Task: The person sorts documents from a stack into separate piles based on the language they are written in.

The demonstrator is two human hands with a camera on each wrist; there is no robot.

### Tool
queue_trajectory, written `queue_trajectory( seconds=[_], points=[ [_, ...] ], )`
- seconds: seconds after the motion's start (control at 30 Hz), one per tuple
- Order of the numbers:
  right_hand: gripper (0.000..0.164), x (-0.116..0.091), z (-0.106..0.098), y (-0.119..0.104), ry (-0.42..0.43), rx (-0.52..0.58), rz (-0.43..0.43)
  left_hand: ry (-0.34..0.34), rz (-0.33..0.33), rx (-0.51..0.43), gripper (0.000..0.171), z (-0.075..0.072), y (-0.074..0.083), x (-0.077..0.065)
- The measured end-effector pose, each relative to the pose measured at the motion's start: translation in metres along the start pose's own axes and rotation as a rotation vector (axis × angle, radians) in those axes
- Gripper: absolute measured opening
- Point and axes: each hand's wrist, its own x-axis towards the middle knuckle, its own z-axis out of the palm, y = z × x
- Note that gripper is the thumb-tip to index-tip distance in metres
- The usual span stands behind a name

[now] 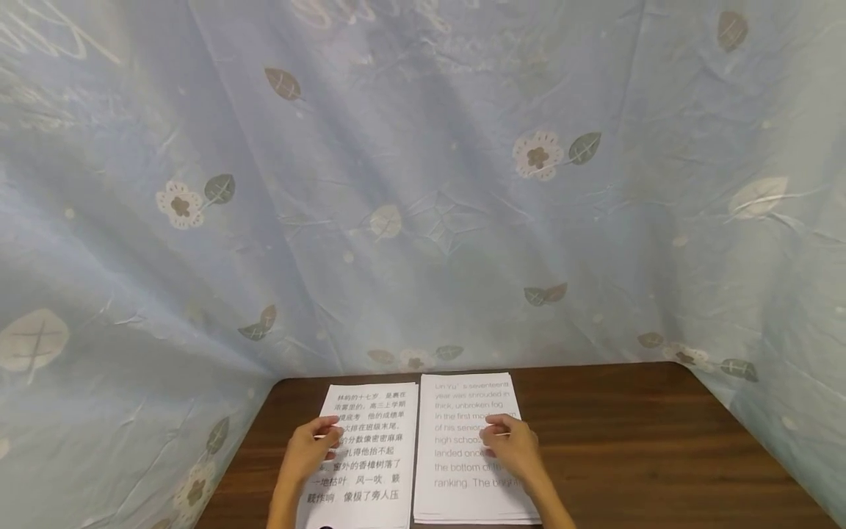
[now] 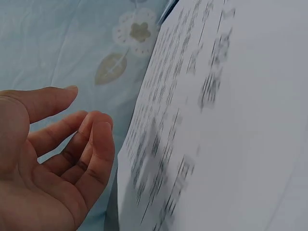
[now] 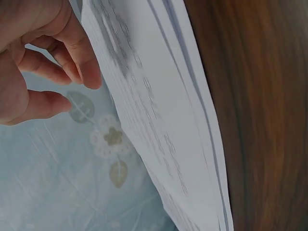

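Two stacks of printed paper lie side by side on a dark wooden table. The left stack (image 1: 373,448) carries large Chinese characters; the right stack (image 1: 456,459) carries English text. My left hand (image 1: 311,448) is over the outer left side of the Chinese pages, and the left wrist view shows its fingers (image 2: 102,139) loosely bent with a gap to the thumb. Over the right part of the English pages is my right hand (image 1: 515,444). In the right wrist view its fingers (image 3: 89,72) bend softly, apart from the thumb, with nothing between them.
The brown table (image 1: 634,441) extends to the right of the stacks. A pale blue cloth (image 1: 423,294) with flowers and leaves hangs behind it and at both sides. A small dark round object (image 1: 325,527) shows at the bottom edge of the head view.
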Motion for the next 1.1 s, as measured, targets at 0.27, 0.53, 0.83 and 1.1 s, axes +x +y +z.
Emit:
queue_trajectory(
  seconds=[0.27,0.53,0.83,1.1],
  points=[
    [0.04,0.002,-0.028,0.006,0.021,-0.047,0.01,-0.053,0.026,-0.042,0.04,0.032,0.011,0.0],
    [0.041,-0.003,-0.051,0.014,0.014,-0.059,0.035,-0.133,0.019,-0.081,0.04,0.07,0.02,-0.005],
    [0.043,0.002,-0.066,0.022,0.008,-0.091,0.046,-0.182,0.038,-0.083,0.046,0.101,0.035,-0.008],
    [0.044,0.007,-0.077,0.024,-0.009,-0.099,0.069,-0.194,0.042,-0.07,0.044,0.12,0.042,-0.008]
  ],
)
